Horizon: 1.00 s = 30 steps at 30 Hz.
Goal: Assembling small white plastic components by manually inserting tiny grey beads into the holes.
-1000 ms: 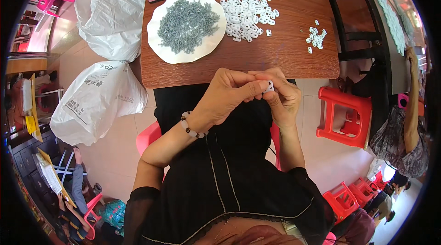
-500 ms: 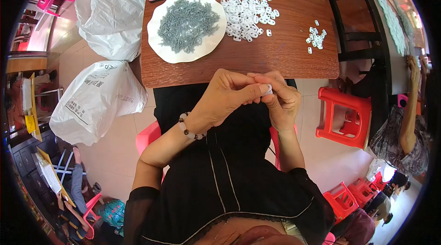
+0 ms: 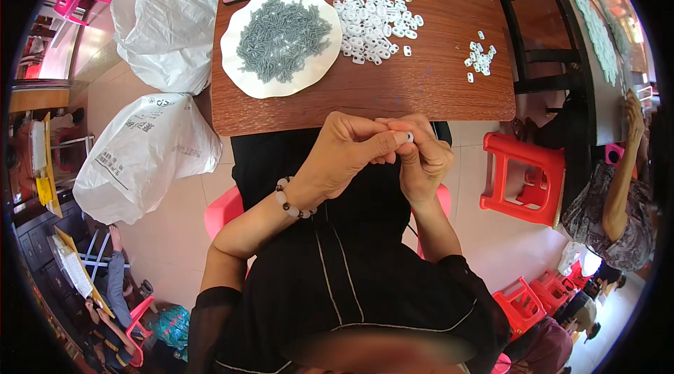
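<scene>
Near the middle of the frame, just below the table's (image 3: 421, 104) front edge, both hands sat slightly lower than in the earlier frames, and the small white piece (image 3: 410, 137) between them showed less of its face than it had a second before, when its dark holes were plainer. The left hand (image 3: 344, 156) was drawn into a narrow pinch, its thumb tip meeting the piece from the left; the right hand (image 3: 428, 160) was curled, its thumb and forefinger closed narrowly on the piece from the right. The fingers hid most of it.

At the upper left of the tabletop, a scalloped white plate (image 3: 309, 83) bore a heap of grey tubular beads (image 3: 281, 37), as before. A large pile of white pieces (image 3: 372, 27) lay just beside its right rim, and a smaller cluster (image 3: 480, 60) lay toward the table's right edge, both seemingly unchanged.
</scene>
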Available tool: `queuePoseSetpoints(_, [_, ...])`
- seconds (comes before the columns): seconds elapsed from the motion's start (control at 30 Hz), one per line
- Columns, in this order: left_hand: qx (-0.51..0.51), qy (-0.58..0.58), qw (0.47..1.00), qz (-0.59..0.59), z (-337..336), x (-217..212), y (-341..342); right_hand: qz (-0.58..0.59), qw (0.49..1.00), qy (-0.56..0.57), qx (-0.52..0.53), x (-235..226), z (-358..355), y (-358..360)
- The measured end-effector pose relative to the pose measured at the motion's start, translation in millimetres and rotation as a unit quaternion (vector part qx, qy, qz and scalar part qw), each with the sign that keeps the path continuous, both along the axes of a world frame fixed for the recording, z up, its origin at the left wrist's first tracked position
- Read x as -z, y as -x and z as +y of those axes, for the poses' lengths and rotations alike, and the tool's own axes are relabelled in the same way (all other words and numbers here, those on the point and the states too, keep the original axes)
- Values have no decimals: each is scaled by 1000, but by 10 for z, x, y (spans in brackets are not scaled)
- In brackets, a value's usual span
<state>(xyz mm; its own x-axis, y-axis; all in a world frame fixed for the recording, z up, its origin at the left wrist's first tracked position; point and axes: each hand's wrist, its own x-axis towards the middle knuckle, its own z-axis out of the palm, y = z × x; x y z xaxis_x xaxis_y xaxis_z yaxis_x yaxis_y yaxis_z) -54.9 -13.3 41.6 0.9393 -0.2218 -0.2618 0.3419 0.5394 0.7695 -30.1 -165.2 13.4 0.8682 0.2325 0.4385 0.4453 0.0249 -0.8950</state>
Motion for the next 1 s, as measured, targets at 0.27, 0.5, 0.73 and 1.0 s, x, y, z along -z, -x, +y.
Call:
queuePoseSetpoints(0.27, [-1, 8, 1000, 10, -15, 83, -201, 102, 989, -64, -81, 66, -64, -191])
queuePoseSetpoints(0.5, [-17, 23, 1000, -3, -76, 134, -274, 125, 986, -62, -97, 65, -99, -271])
queuePoseSetpoints(0.73, [-29, 29, 999, -13, -83, 133, -283, 137, 981, -80, -114, 11, -85, -299])
queuePoseSetpoints(1.0, [-20, 73, 997, 22, -54, 167, -263, 163, 977, -80, -114, 11, -57, -269])
